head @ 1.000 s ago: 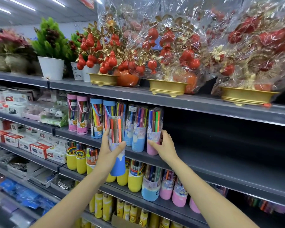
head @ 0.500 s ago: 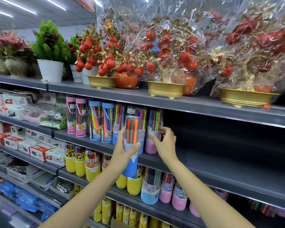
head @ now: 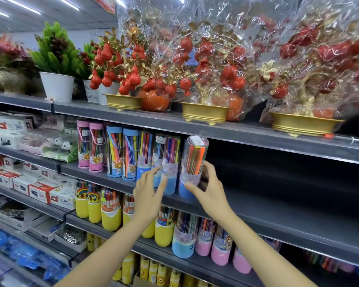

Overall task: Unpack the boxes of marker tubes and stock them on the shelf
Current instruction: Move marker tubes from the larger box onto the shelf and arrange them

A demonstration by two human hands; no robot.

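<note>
Grey metal shelving (head: 216, 129) runs in tiers across a shop aisle, under a ceiling (head: 39, 15) with long fluorescent strip lights (head: 23, 5); a pale wall (head: 81, 38) shows behind the top shelf

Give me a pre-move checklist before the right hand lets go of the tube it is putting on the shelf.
1. Right hand grips the blue-based tube low down: ok.
2. Tube upright: not ok, it tilts, top leaning right.
3. Base flat on the middle shelf: cannot tell, the fingers hide it.
4. Left hand clear of this tube: ok, open, fingers by the neighbouring tube.
5. Free shelf to the tube's right: ok, bare.
6. Top clear of the shelf above: ok, a gap shows.
</note>
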